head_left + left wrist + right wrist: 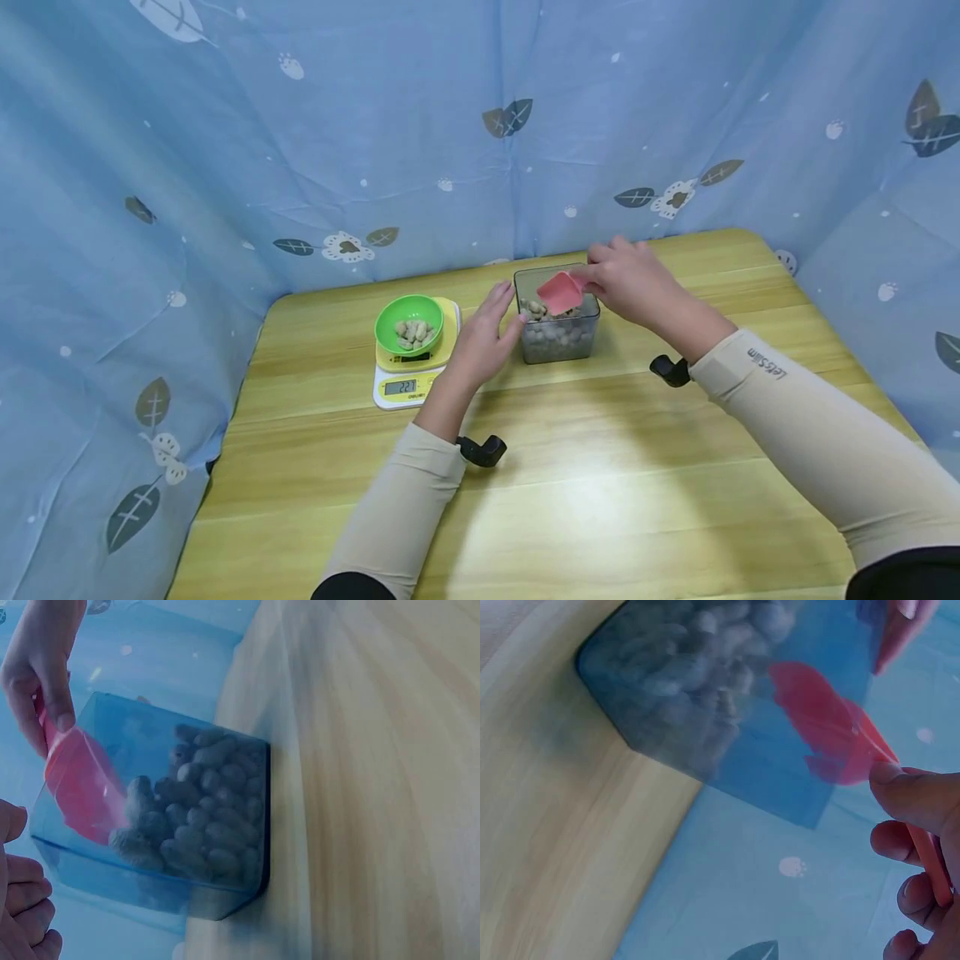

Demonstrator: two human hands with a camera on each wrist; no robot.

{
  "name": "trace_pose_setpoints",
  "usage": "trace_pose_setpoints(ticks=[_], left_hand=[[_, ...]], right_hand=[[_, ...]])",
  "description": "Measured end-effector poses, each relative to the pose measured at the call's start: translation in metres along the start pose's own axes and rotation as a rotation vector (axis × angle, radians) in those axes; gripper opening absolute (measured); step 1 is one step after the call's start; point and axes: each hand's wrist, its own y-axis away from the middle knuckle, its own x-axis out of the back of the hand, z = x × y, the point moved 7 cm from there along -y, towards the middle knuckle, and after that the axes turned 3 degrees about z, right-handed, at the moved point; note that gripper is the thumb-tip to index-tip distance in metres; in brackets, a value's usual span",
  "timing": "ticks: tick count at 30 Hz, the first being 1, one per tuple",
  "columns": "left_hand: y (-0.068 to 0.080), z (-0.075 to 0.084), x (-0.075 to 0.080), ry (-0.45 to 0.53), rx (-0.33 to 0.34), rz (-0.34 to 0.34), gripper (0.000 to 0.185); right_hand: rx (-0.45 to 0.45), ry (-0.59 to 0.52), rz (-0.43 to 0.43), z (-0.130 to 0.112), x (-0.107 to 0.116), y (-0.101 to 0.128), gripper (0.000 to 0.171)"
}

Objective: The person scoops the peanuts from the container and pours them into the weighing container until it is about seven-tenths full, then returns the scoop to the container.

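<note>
My right hand [630, 279] grips the handle of a pink scoop [561, 292], thumb along its top. The scoop's bowl dips into a clear grey box [557, 354] of unshelled peanuts [206, 810]; in the left wrist view its tip is right at the upper peanuts. At the box's left side is my left hand [482, 337], its fingers extended by the rim and nothing held. To its left, a green bowl [387, 321] with several peanuts [413, 334] sits on a yellow and white kitchen scale [448, 321], whose display [400, 387] seems to read 227.
The wooden table [315, 467] holds the box and scale near its back edge. A blue curtain [420, 150] with leaf prints hangs behind it and along both sides. Black wrist mounts [483, 451] stick out from both forearms, which reach in from the front.
</note>
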Motion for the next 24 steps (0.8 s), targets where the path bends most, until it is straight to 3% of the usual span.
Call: trace_pose_setpoints(ticks=[7,11,18,24], left_hand=[[0.000,0.002,-0.006,-0.043,-0.007,-0.018,0.056],[0.000,0.004,-0.007,-0.083,-0.026,-0.023,0.057],[0.001,0.004,-0.007,-0.122,-0.017,-0.041,0.060],[0.003,0.003,-0.006,-0.120,-0.020,-0.052,0.063]], right_hand=[[0.045,0.027,-0.027,-0.010,-0.019,-0.004,0.019],[0.076,-0.033,-0.064,-0.018,-0.033,-0.009,0.012],[0.040,-0.177,-0.218,-0.016,-0.045,-0.020,0.003],[0.007,-0.312,-0.364,-0.011,-0.046,-0.022,0.009]])
